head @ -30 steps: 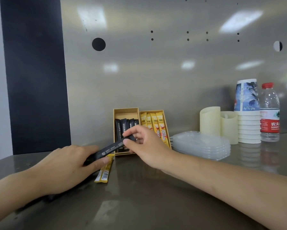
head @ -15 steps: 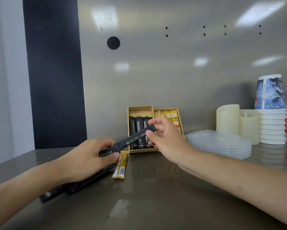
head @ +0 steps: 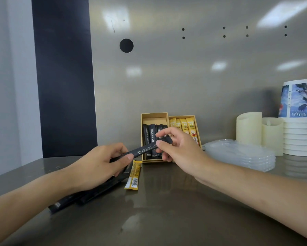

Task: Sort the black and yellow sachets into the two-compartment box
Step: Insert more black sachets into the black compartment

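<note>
A black sachet (head: 143, 150) hangs slantwise in the air between both hands, just in front of the two-compartment box (head: 154, 115). My left hand (head: 99, 166) pinches its lower end and my right hand (head: 177, 148) pinches its upper end. The box leans against the steel wall, with black sachets standing in its left compartment and yellow sachets (head: 189, 126) in its right one. One yellow sachet (head: 133, 175) lies on the counter below the hands. Several black sachets (head: 88, 194) lie under my left hand and forearm, partly hidden.
A stack of clear plastic lids (head: 241, 154) lies right of the box. Behind it stand two cream cylinders (head: 249, 127), a stack of paper cups (head: 297, 121) and a bottle at the frame's right edge. A steel wall closes the back of the counter.
Both hands have lifted the black sachet slightly toward the box, its upper end now in front of the left compartment. The camera view has shifted left, so the box appears further right.
</note>
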A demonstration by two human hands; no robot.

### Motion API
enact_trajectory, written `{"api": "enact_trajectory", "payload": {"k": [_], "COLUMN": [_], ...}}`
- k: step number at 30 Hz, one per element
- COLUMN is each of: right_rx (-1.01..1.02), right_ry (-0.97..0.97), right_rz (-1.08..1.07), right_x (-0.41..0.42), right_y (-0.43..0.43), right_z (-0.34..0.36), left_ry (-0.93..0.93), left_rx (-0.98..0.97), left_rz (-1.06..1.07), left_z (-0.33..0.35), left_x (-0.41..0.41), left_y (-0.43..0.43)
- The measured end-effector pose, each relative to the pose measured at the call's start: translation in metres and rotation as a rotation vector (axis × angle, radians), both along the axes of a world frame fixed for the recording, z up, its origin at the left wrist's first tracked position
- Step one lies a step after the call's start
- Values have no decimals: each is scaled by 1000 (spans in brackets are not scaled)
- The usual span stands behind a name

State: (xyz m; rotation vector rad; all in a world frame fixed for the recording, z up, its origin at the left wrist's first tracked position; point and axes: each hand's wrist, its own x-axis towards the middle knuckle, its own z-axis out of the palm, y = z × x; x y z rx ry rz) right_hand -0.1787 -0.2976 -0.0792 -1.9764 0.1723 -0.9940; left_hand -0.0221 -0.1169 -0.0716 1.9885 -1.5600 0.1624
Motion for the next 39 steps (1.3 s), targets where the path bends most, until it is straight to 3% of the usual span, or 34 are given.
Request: {"api": "enact_trajectory", "payload": {"k": [8,10,15,26,32,39], "right_rx": [80,58,107,59,2,-161], "right_ry": [39,71,119,180,181,106], "right_rz": [46,49,37,11,-22,-123], "right_x": [1,0,-3,-2,-6,-3], "right_y": [-3,-1,1,-3,-5,-10], "right_z": [0,1,2,0,3,0], "left_ry": [-251,-173,314,426,363,-125], "left_rx": [41,34,-19,-26,-27,-65], "left_rz": [103,83,-150,-176,-141,106], "left_z": [2,2,1,2,2,-1], "left_x": [-3,-3,-6,-5,-5,5], "left_y": [4,3,-1,-2,-1,3]}}
